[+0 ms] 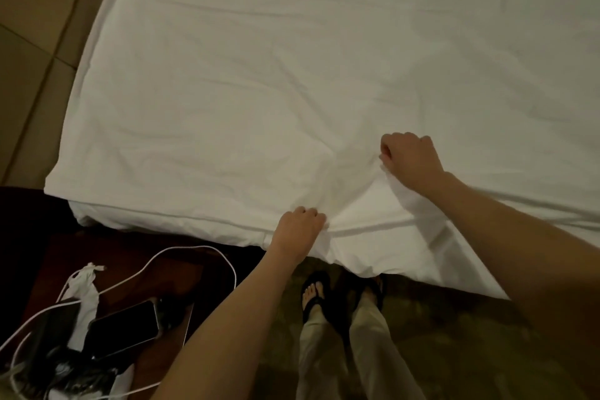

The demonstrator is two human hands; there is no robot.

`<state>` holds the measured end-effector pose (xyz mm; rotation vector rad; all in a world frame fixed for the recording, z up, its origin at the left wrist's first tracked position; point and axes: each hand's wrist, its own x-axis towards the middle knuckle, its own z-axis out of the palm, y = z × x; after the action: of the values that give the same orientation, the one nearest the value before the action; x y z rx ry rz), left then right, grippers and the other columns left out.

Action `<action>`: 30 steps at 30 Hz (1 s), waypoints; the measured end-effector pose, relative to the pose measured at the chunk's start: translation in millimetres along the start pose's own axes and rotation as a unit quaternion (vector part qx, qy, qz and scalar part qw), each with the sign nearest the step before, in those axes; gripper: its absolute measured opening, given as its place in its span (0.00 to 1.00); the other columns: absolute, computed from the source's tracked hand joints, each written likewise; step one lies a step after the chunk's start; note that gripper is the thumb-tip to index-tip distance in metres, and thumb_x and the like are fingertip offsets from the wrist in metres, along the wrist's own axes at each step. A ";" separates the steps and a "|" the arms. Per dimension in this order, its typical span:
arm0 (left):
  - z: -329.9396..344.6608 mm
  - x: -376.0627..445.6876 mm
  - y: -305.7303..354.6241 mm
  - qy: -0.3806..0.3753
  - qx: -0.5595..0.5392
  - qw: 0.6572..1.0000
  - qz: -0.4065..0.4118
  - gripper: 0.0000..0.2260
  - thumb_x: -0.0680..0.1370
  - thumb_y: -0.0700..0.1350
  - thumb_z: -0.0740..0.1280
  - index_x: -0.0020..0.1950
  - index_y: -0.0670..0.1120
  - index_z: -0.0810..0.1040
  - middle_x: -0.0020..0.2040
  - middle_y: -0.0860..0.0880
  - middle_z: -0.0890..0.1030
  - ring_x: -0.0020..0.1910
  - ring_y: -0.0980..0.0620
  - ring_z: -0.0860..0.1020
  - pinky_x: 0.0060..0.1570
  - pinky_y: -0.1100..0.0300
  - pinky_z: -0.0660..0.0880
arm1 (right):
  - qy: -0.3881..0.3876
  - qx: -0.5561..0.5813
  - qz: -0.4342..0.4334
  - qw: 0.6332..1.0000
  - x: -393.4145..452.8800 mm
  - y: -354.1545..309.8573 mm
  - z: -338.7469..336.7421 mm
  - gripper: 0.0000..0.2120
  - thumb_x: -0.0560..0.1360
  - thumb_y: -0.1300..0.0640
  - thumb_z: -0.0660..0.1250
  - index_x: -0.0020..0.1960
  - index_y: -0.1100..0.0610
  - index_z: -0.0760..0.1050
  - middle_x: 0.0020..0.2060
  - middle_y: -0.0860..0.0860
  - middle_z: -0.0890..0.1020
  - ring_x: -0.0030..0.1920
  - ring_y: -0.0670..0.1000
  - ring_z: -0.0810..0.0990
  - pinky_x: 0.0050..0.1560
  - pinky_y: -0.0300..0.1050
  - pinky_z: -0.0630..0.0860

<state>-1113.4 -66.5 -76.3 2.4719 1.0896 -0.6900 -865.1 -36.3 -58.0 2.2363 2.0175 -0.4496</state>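
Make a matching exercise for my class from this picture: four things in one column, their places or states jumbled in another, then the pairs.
1 left hand
2 right hand
3 phone
4 sandals

a lies on the nightstand
b grips the white sheet at its near edge
c black, worn by the person
d grips the sheet farther in

Pairs: 1-b, 2-d, 3-a, 4-c

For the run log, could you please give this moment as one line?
left hand: grips sheet edge | right hand: grips sheet farther in | phone: on side table
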 end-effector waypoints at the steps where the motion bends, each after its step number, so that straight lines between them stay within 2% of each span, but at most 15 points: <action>1: 4.1 -0.9 0.3 -0.032 0.012 0.999 -0.008 0.19 0.74 0.33 0.67 0.62 0.46 0.71 0.56 0.48 0.75 0.55 0.48 0.75 0.45 0.58 0.70 | 0.011 0.025 0.023 0.999 -3.0 -0.5 2.9 0.05 0.79 0.54 0.62 0.49 0.57 0.72 0.46 0.54 0.76 0.48 0.57 0.76 0.49 0.50 0.67; 3: 11.0 -0.4 1.2 -0.079 0.010 0.996 -0.030 0.20 0.76 0.35 0.64 0.67 0.46 0.68 0.60 0.47 0.74 0.59 0.48 0.73 0.52 0.57 0.70 | -0.009 0.063 0.036 0.997 -14.6 -3.3 14.2 0.07 0.77 0.54 0.63 0.52 0.57 0.73 0.50 0.55 0.76 0.52 0.58 0.76 0.52 0.51 0.69; 7: 4.6 -0.5 4.9 -0.103 -0.004 0.994 -0.027 0.16 0.80 0.41 0.58 0.69 0.47 0.66 0.62 0.47 0.74 0.61 0.48 0.73 0.56 0.57 0.68 | -0.182 0.046 0.041 0.981 -65.2 -1.0 46.0 0.14 0.79 0.53 0.59 0.61 0.57 0.70 0.58 0.55 0.75 0.59 0.57 0.75 0.56 0.48 0.70; 9: -8.9 4.5 5.7 -0.105 -0.012 0.994 -0.005 0.17 0.80 0.43 0.57 0.70 0.48 0.66 0.63 0.47 0.73 0.61 0.48 0.72 0.55 0.58 0.67 | -0.253 0.047 0.077 0.963 -93.1 8.4 57.7 0.13 0.79 0.56 0.56 0.62 0.57 0.69 0.59 0.54 0.74 0.59 0.55 0.74 0.58 0.48 0.69; 11: -30.3 16.2 13.2 -0.091 -0.009 0.996 0.014 0.17 0.80 0.46 0.57 0.69 0.49 0.67 0.62 0.48 0.73 0.60 0.49 0.72 0.51 0.59 0.67 | -0.275 0.050 0.105 0.954 -110.7 22.5 59.9 0.12 0.78 0.57 0.55 0.61 0.57 0.70 0.58 0.53 0.75 0.57 0.54 0.75 0.56 0.48 0.69; 14: -68.6 44.3 44.7 -0.057 0.001 0.998 0.033 0.14 0.80 0.47 0.58 0.65 0.47 0.70 0.59 0.48 0.75 0.56 0.48 0.75 0.49 0.59 0.68 | -0.244 0.066 0.133 0.958 -117.0 50.0 42.6 0.13 0.78 0.56 0.56 0.61 0.56 0.70 0.57 0.53 0.76 0.56 0.54 0.75 0.56 0.49 0.70; 18: -120.2 84.1 114.1 -0.019 -0.004 0.997 0.072 0.12 0.80 0.48 0.59 0.62 0.46 0.72 0.58 0.48 0.75 0.57 0.47 0.75 0.53 0.55 0.72 | -0.110 0.097 0.167 0.975 -103.8 93.8 -6.2 0.14 0.78 0.54 0.58 0.62 0.56 0.69 0.58 0.54 0.73 0.58 0.55 0.74 0.57 0.50 0.70; 22: -171.7 118.7 192.6 0.026 -0.016 0.991 0.127 0.12 0.80 0.49 0.60 0.61 0.46 0.73 0.58 0.48 0.76 0.57 0.48 0.75 0.50 0.57 0.70 | -0.002 0.113 0.205 0.972 -95.2 141.8 -47.4 0.20 0.78 0.53 0.59 0.69 0.54 0.65 0.62 0.53 0.72 0.61 0.54 0.72 0.58 0.50 0.70; 25: -215.5 141.6 243.1 0.067 -0.059 0.985 0.144 0.12 0.79 0.48 0.61 0.61 0.47 0.74 0.58 0.48 0.77 0.56 0.48 0.76 0.50 0.57 0.70 | -0.026 0.111 0.223 0.968 -106.8 173.9 -54.5 0.21 0.79 0.52 0.58 0.71 0.54 0.63 0.64 0.53 0.70 0.62 0.54 0.71 0.59 0.50 0.71; 30: -265.0 171.5 290.7 0.117 -0.111 0.973 0.164 0.11 0.79 0.48 0.62 0.60 0.47 0.75 0.56 0.49 0.77 0.54 0.48 0.76 0.51 0.55 0.72 | -0.146 0.105 0.263 0.948 -149.1 210.0 -31.8 0.20 0.79 0.51 0.57 0.70 0.55 0.62 0.64 0.53 0.69 0.63 0.55 0.71 0.59 0.51 0.70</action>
<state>-716.1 -21.7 79.5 2.4930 0.7549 -0.1717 -665.5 -195.6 -12.2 2.5160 1.2133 -0.8955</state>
